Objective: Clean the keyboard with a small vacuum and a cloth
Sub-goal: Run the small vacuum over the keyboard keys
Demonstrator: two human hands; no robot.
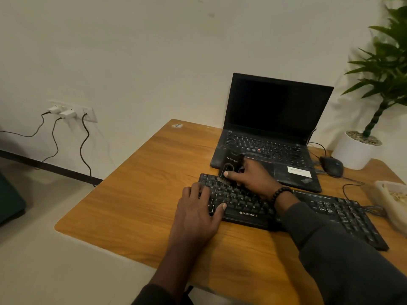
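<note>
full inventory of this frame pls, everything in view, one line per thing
keyboard: 1, black, on the table in front of the laptop
small vacuum: 1, black, brush end on the keyboard's far left keys
laptop: 1, black, open, screen dark, behind the keyboard
mouse: 1, dark, corded, right of the laptop
potted plant: 1, green in a white pot, far right corner
container: 1, pale, right edge, contents unclear
table: 1, orange-brown wood
wall socket: 1 plate, white, with plugs and dark cables, left wall
cloth: none visible
left hand: flat on the keyboard's left end
right hand: grips the vacuum; beaded bracelet on the wrist
</note>
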